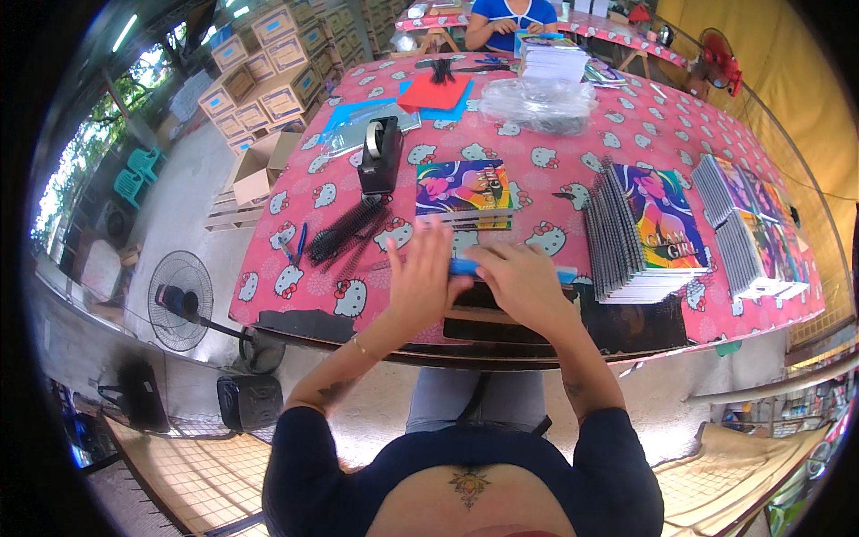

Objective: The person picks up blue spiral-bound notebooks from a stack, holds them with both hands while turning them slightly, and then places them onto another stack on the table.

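Note:
Near the table's front edge, my right hand [523,279] is closed over a long blue bar-like thing [566,275], which sticks out on both sides; its kind is unclear. My left hand [420,271] lies beside it with its fingers stretched forward, thumb by the bar's left end and fingertips at the lower edge of a colourful notebook [463,190]. The notebook lies flat just beyond both hands. To the left, a heap of black spiral binding coils [347,234] rests on the table, and blue-handled pliers [301,242] lie past it.
A black tape dispenser [379,157] stands behind the coils. Spiral-bound notebooks [649,233] are stacked at right, with more stacks [750,228] beyond. Clear plastic [537,105] and red sheets [434,92] lie farther back. Another person [512,22] sits at a far table; cartons [268,80] are piled left.

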Demonstrator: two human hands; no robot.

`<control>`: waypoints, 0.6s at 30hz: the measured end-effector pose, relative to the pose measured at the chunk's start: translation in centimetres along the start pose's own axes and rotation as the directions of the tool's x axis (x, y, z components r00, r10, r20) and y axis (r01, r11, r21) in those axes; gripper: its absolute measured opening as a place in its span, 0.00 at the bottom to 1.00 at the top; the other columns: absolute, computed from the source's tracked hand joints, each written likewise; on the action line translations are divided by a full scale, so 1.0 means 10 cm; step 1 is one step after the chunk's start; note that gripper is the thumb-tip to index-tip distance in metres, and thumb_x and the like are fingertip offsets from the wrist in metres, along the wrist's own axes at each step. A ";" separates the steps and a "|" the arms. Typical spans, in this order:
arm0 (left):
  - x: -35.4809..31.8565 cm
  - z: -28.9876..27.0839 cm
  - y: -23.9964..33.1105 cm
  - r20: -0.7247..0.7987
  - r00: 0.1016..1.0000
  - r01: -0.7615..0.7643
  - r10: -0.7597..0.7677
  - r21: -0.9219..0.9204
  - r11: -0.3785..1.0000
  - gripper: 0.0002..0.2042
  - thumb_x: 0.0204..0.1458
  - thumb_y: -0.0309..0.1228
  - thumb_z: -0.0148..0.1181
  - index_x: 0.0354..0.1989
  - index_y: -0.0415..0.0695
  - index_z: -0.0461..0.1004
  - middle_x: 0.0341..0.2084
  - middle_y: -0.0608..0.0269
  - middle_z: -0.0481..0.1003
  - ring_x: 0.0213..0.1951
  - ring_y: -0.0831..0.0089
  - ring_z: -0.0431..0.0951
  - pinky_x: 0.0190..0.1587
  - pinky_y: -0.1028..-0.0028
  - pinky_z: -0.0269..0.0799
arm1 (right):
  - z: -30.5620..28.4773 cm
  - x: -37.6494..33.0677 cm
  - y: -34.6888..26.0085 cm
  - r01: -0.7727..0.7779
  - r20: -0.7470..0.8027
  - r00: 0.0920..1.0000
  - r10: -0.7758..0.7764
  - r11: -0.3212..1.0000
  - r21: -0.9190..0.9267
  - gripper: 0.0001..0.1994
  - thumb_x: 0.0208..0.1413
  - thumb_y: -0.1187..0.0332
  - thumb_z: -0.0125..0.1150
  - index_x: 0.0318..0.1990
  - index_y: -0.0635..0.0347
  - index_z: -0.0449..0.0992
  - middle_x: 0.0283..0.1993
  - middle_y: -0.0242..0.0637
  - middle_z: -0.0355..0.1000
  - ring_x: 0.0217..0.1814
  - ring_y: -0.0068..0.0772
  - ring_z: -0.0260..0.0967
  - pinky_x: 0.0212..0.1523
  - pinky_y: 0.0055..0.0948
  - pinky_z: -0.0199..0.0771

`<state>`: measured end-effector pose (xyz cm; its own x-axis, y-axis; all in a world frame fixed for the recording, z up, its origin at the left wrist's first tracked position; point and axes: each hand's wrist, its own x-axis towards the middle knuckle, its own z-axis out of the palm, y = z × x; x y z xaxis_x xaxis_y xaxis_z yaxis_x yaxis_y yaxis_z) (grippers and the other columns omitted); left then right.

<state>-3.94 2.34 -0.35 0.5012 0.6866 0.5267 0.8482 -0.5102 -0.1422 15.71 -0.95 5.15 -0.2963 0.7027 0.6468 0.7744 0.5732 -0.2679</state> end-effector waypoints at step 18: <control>-0.38 -0.06 0.23 0.099 0.930 -0.330 0.353 -0.193 0.924 0.42 0.55 0.53 0.60 0.69 0.34 0.57 0.70 0.44 0.57 0.71 0.50 0.56 0.70 0.39 0.42 | -0.21 -0.21 0.19 -0.111 0.194 0.975 0.106 0.994 0.019 0.11 0.57 0.65 0.61 0.46 0.52 0.80 0.34 0.39 0.79 0.36 0.46 0.78 0.40 0.46 0.72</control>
<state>-4.01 -1.71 -2.13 0.7828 0.5098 0.3569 0.5851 -0.7982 -0.1432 18.94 -2.22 4.77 -0.3153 0.8276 0.4644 0.7921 0.4990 -0.3515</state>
